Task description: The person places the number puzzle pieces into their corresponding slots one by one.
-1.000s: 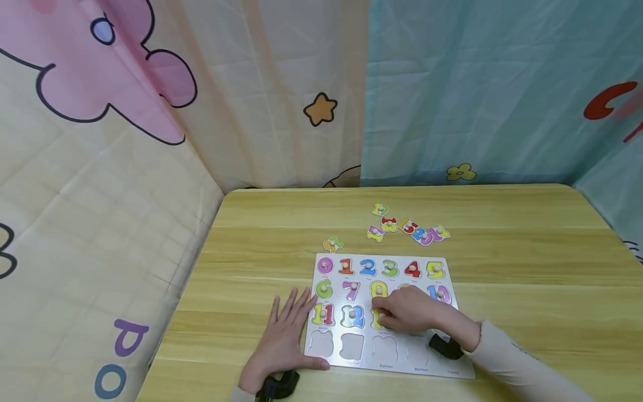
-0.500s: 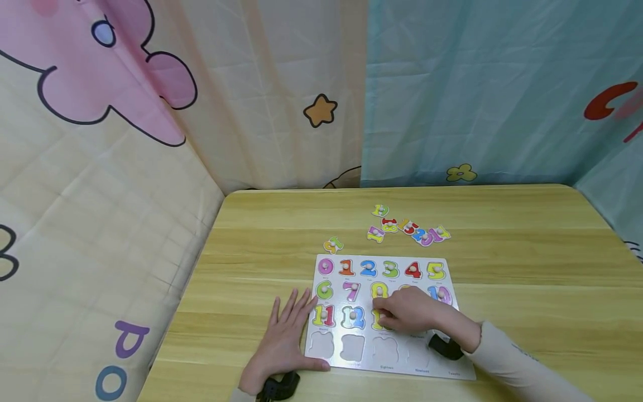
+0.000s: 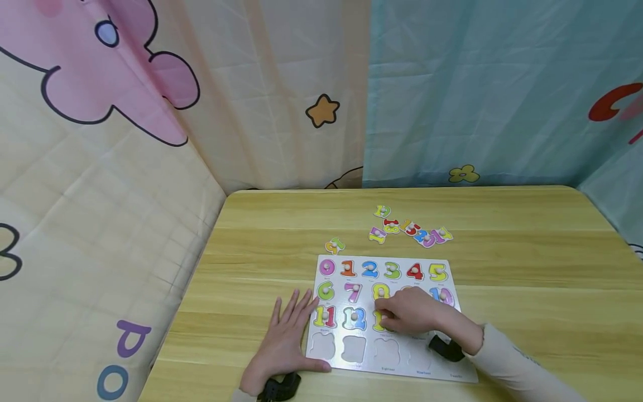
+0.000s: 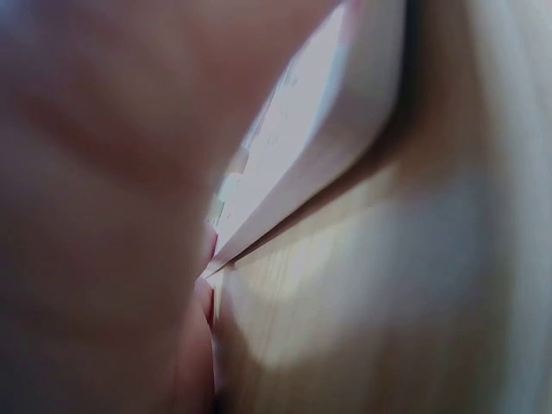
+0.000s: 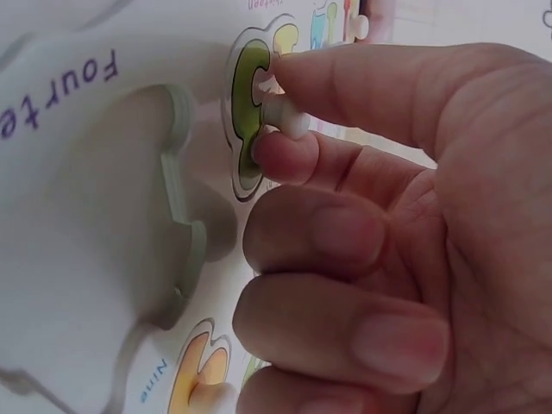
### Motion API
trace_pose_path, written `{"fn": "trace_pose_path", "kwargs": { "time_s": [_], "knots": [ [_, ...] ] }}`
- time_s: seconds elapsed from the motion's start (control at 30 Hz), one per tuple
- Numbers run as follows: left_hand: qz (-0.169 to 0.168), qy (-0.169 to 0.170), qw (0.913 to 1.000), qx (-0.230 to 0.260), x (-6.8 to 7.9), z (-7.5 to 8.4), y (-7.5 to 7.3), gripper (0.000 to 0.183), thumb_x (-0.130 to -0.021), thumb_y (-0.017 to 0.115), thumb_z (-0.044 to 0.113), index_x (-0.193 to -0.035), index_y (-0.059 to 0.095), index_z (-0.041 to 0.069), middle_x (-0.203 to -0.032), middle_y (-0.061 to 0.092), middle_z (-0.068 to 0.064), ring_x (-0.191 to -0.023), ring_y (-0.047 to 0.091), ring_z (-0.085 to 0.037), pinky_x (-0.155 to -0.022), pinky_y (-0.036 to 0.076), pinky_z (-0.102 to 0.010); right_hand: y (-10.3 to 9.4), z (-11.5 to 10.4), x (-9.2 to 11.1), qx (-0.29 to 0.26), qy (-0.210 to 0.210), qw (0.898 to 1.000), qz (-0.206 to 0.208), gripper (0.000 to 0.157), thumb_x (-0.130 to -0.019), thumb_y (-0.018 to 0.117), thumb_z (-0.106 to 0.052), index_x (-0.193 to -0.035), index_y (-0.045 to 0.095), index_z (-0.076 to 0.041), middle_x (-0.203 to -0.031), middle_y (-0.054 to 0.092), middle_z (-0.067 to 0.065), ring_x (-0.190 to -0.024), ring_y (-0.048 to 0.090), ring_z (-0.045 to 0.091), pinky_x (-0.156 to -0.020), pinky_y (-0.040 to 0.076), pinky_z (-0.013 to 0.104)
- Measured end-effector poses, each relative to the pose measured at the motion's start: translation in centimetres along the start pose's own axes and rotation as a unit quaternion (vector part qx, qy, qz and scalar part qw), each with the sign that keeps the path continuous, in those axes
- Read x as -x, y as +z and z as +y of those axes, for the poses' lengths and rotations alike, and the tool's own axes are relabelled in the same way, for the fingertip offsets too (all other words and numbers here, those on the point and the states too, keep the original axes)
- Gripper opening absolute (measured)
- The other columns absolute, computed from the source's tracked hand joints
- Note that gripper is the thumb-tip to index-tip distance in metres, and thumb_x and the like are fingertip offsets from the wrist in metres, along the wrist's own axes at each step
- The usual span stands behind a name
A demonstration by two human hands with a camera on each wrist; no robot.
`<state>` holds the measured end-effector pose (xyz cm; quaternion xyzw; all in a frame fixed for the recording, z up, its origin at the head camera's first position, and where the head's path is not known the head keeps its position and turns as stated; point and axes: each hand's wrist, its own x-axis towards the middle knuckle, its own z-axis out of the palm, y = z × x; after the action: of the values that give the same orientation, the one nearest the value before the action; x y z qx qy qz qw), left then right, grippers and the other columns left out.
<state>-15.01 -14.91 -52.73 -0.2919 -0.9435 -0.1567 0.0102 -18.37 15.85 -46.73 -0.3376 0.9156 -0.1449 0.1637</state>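
The white number puzzle board (image 3: 337,346) lies on the table with pieces in its upper rows. My right hand (image 3: 414,311) is over its middle, covering part of it. In the right wrist view, thumb and index finger pinch the white knob (image 5: 287,119) of the yellow-and-green number 13 puzzle piece (image 5: 247,90), which lies in its recess; the other fingers are curled. My left hand (image 3: 283,343) is spread at the board's left edge, thumb by the lower-left corner. The left wrist view shows the board's side edge (image 4: 302,172) beside the palm.
Several loose number pieces, among them a red-and-yellow 18 (image 3: 390,225) and a 15 (image 3: 410,228), lie behind the board. An orange-and-green piece (image 3: 334,245) sits at its back edge. Hollow recesses (image 3: 322,345) line the front row. Printed curtains (image 3: 281,111) hang behind the table.
Both hands keep their places, the right hand still at the 13 piece. The head view has shifted only slightly.
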Motion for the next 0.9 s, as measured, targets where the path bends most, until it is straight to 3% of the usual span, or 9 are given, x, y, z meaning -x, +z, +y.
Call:
{"fn": "trace_pose_path", "kwargs": {
  "time_s": [0.4, 0.57, 0.73, 0.9],
  "knots": [
    [-0.018, -0.009, 0.9998, 0.005, 0.0, 0.3, -0.5, 0.128, -0.054, 0.056, 0.089, -0.152, 0.022, 0.015, -0.158, 0.01, -0.004, -0.143, 0.002, -0.028, -0.111, -0.006, -0.053, 0.2, -0.1, 0.5, -0.012, 0.013, 1.0, 0.009, 0.021, -0.09, 0.063, -0.029, -0.077, 0.047, -0.025, -0.055, 0.035, -0.013, -0.049, 0.033, 0.005, -0.049, 0.024, 0.023],
    [-0.016, -0.006, 0.9998, 0.004, 0.0, 0.3, -0.4, 0.128, -0.054, 0.056, 0.089, -0.152, 0.022, 0.015, -0.158, 0.011, -0.004, -0.143, 0.003, -0.028, -0.111, -0.005, -0.053, -0.8, 2.1, 0.9, -0.085, 0.038, 0.995, 0.026, 0.022, -0.092, 0.06, -0.04, -0.077, 0.051, -0.027, -0.057, 0.042, -0.012, -0.051, 0.041, 0.006, -0.048, 0.029, 0.022],
    [-0.018, -0.006, 0.9998, 0.005, 0.0, 0.3, -0.5, 0.127, -0.055, 0.056, 0.089, -0.152, 0.021, 0.015, -0.158, 0.011, -0.004, -0.143, 0.002, -0.027, -0.111, -0.005, -0.052, -3.1, 7.7, 1.4, -0.171, 0.079, 0.973, 0.137, 0.017, -0.095, 0.058, -0.028, -0.085, 0.057, -0.016, -0.063, 0.045, -0.005, -0.055, 0.044, 0.012, -0.048, 0.033, 0.023],
    [-0.016, -0.011, 0.9998, 0.009, 0.0, 0.3, -0.4, 0.127, -0.055, 0.056, 0.089, -0.152, 0.022, 0.014, -0.158, 0.012, -0.005, -0.143, 0.002, -0.027, -0.111, -0.005, -0.053, -5.0, 12.8, 2.3, -0.169, 0.197, 0.938, 0.231, 0.025, -0.097, 0.055, -0.028, -0.094, 0.054, -0.003, -0.068, 0.046, 0.004, -0.058, 0.042, 0.019, -0.05, 0.033, 0.028]
  ]
}}
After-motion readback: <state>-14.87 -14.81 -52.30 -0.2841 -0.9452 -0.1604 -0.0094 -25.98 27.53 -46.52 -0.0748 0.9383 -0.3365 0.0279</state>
